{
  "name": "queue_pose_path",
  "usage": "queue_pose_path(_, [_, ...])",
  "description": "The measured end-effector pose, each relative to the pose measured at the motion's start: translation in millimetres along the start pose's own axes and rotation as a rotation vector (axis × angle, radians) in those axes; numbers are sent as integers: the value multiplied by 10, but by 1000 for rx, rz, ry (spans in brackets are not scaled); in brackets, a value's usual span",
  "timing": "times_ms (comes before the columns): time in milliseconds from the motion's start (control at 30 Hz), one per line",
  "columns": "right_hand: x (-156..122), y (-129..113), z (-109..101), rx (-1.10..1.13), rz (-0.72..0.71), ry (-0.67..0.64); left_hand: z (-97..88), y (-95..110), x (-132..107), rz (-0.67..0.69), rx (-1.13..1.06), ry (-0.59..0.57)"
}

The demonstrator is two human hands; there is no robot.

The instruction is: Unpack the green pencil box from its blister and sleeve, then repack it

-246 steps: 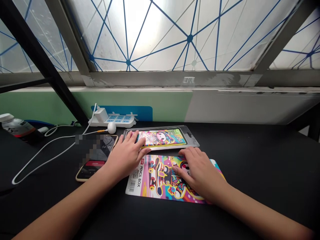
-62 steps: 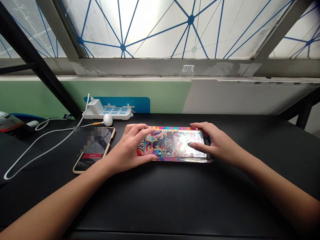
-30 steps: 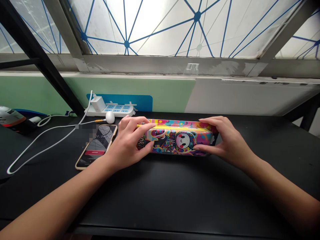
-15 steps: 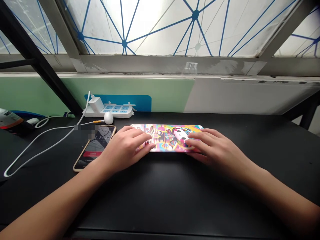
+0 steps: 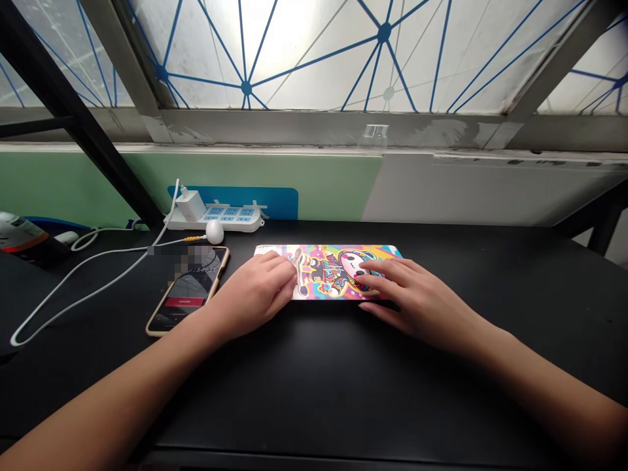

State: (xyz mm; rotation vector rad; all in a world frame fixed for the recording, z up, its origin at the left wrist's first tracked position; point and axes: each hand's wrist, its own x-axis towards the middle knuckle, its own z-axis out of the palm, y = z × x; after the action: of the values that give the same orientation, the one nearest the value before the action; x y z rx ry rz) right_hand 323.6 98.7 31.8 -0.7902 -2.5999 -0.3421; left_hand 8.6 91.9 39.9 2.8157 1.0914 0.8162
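Observation:
A flat rectangular case [image 5: 326,271] with a bright cartoon print lies lengthwise on the black desk [image 5: 314,386]. Its exact kind cannot be told. Over its left end my left hand [image 5: 262,288] is closed, fingers curled and thumb pressed in close; the fingertips are partly hidden. My right hand [image 5: 409,294] rests over the right end with its fingers stretched out and apart across the printed face. The right thumb lies by the near edge.
A phone [image 5: 189,291] in a tan-edged case lies left of my left hand, partly behind the wrist. Behind it stand a white power strip [image 5: 216,219] with a charger [image 5: 190,204] and a looping white cable [image 5: 88,261]. A bottle-like object [image 5: 22,239] lies far left.
My left fingers have curled in from a spread position, and the thumb has drawn back to the left. My right hand has shifted slightly left. The case stays in place.

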Motion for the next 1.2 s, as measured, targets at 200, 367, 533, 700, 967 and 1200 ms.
queue_pose_path(200, [49, -81, 36, 62, 21, -25, 114, -35, -19, 9, -126, 34])
queue_pose_path(367, [124, -181, 152, 67, -15, -138, 157, -3, -35, -117, 39, -125])
queue_pose_path(533, [171, -208, 165, 89, 13, -192, 167, 33, -14, -254, 160, -269])
queue_pose_path(700, [149, -112, 47, 182, 80, -247, 177, -7, -32, -312, 152, -254])
queue_pose_path(967, [-254, 458, -244, 347, 266, -360, 160, -28, -30, -317, 166, -308])
queue_pose_path(1200, [-237, 393, -160, 333, 266, -294, 55, -94, -50, -335, 236, -374])
